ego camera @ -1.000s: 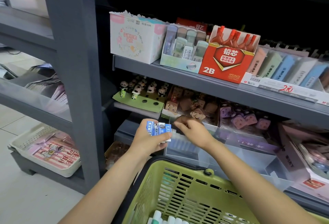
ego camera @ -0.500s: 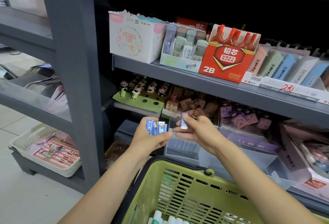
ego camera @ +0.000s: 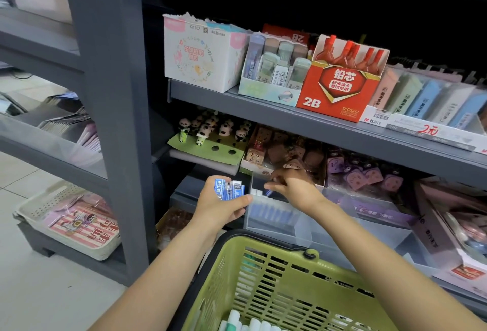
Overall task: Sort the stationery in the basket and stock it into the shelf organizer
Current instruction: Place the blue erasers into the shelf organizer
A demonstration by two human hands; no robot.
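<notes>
While the left hand (ego camera: 222,207) grips the stack of blue erasers (ego camera: 228,189), the right hand (ego camera: 292,188) (pinching one) should seat it upright beside the row in the clear organizer (ego camera: 274,221).

Both forearms reached forward over the green basket (ego camera: 276,272). The left hand (ego camera: 221,205) stood beyond the basket's far rim, to its left, fingers and thumb curled, gripping a small bunch of blue-and-white erasers (ego camera: 228,189). The right hand (ego camera: 292,187) lay farther past that rim, palm down, fingers bent and pinched together; what they held was blurred.
</notes>
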